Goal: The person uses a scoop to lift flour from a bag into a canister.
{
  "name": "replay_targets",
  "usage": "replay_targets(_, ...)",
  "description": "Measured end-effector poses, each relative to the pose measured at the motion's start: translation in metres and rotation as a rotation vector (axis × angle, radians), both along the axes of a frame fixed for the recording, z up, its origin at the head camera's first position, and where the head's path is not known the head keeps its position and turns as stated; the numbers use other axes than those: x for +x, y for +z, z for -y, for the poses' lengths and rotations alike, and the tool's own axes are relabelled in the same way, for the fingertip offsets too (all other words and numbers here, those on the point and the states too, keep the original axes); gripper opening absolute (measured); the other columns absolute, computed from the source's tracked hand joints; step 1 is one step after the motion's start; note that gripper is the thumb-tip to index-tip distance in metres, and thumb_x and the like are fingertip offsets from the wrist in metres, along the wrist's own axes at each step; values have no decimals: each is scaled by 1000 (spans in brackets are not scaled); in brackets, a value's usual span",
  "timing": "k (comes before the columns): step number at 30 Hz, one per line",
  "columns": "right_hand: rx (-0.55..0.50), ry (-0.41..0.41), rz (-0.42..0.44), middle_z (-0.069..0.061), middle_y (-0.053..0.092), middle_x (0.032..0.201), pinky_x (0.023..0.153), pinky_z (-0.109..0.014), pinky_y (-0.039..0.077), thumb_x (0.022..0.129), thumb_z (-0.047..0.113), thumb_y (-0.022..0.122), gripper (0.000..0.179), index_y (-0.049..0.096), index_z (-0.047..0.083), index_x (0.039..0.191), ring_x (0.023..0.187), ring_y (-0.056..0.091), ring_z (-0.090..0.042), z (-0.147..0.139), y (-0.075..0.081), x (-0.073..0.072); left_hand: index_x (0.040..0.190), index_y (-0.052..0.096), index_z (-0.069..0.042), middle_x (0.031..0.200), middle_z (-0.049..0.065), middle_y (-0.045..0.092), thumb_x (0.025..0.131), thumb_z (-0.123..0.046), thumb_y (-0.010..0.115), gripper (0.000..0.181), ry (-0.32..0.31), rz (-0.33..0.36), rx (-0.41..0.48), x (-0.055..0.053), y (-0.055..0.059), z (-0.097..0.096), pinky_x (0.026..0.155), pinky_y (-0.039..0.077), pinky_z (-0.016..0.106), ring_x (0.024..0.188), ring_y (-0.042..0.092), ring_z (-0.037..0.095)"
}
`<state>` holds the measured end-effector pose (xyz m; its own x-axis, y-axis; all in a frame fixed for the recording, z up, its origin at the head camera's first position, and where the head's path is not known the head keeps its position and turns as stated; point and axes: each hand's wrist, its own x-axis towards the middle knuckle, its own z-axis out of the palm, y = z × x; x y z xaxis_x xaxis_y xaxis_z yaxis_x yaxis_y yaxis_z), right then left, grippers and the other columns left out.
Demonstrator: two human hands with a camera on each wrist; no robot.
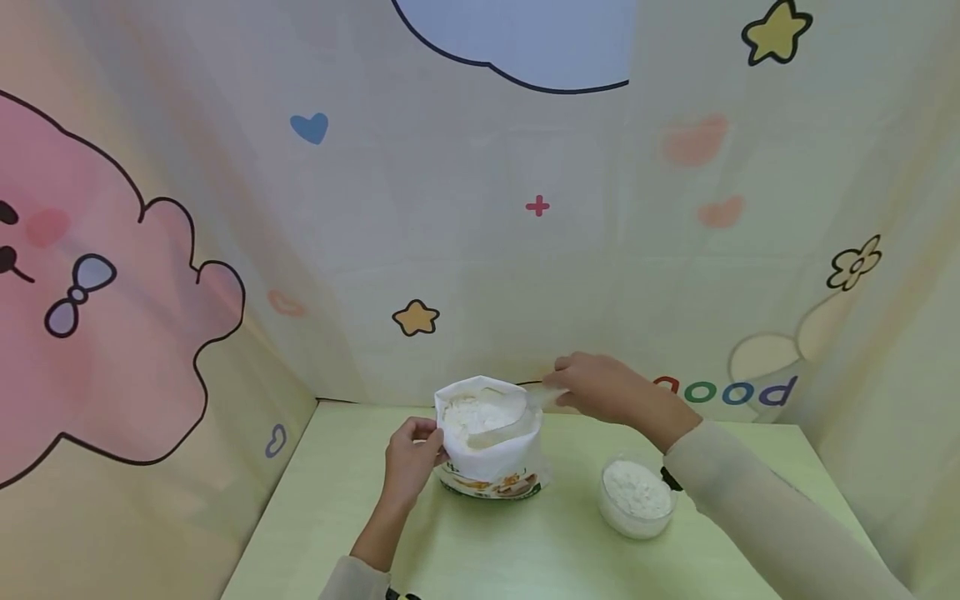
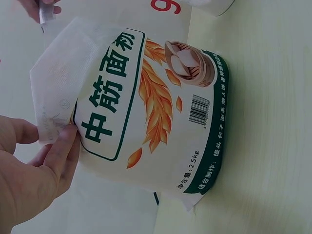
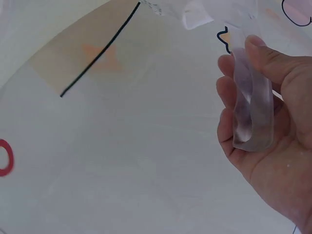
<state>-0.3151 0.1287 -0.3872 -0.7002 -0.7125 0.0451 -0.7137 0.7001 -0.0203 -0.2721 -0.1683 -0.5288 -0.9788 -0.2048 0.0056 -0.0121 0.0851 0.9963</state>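
A white flour bag (image 1: 491, 465) stands on the table with its top folded open and white flour (image 1: 467, 415) showing inside. My left hand (image 1: 408, 462) pinches the bag's rim between thumb and fingers on the left side. In the left wrist view, the bag's printed front (image 2: 156, 107) shows wheat ears and a steamer of buns. My right hand (image 1: 603, 390) grips the clear handle (image 3: 253, 107) of a transparent scoop at the bag's right rim. The scoop's head reaches into the bag's mouth, over the flour.
To the right of the bag stands a clear bowl (image 1: 636, 523) of white flour, beneath my right forearm. The pale green table (image 1: 525, 558) ends at a printed cloth backdrop (image 1: 480, 250), with more cloth on both sides.
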Motion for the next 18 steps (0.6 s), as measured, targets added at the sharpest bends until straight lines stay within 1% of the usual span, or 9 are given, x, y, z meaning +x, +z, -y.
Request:
replay_targets(6,-182,1,-29,-1,67,100,73,-32,59,92,15,78,31,73,9,122,89,60,-18,-21,-25,6,109,64,5,98,16,60,98,-5,64,15,11,11,-5,-2,-2,1,71,68,29,73,71,17)
replay_targets(7,-205,-4,-33,-1,67,101,73,-32,59,92,16,77,32,73,9,123,89,60,-18,-24,-30,8,109,64,6,98,16,60,98,-5,63,16,10,12,-10,-2,-2,1,72,68,29,73,71,17)
replay_targets(9,-254,-23,-28,-2,67,102,75,-33,60,93,16,76,33,72,8,125,91,61,-19,-28,-39,10,109,64,5,98,16,60,98,-5,64,15,12,14,-13,-2,-1,1,72,68,29,73,71,17)
replay_targets(12,-310,-52,-28,-5,69,111,84,-40,63,96,16,74,35,71,8,129,101,65,-24,-32,-51,14,109,64,5,98,16,60,98,-5,63,15,13,14,-13,-2,-1,1,71,68,29,73,70,16)
replay_targets(15,-357,-68,-51,-8,70,117,90,-45,63,95,16,74,36,70,8,130,108,65,-28,-33,-62,18,110,64,6,98,15,60,99,-6,63,16,11,12,-13,0,0,1,72,68,29,74,70,16)
replay_targets(18,-400,-80,-80,-7,69,115,89,-44,63,94,16,75,38,70,8,130,107,65,-26,-34,-70,22,111,63,7,99,16,60,99,-7,63,18,5,11,-15,2,2,0,73,68,31,74,70,16)
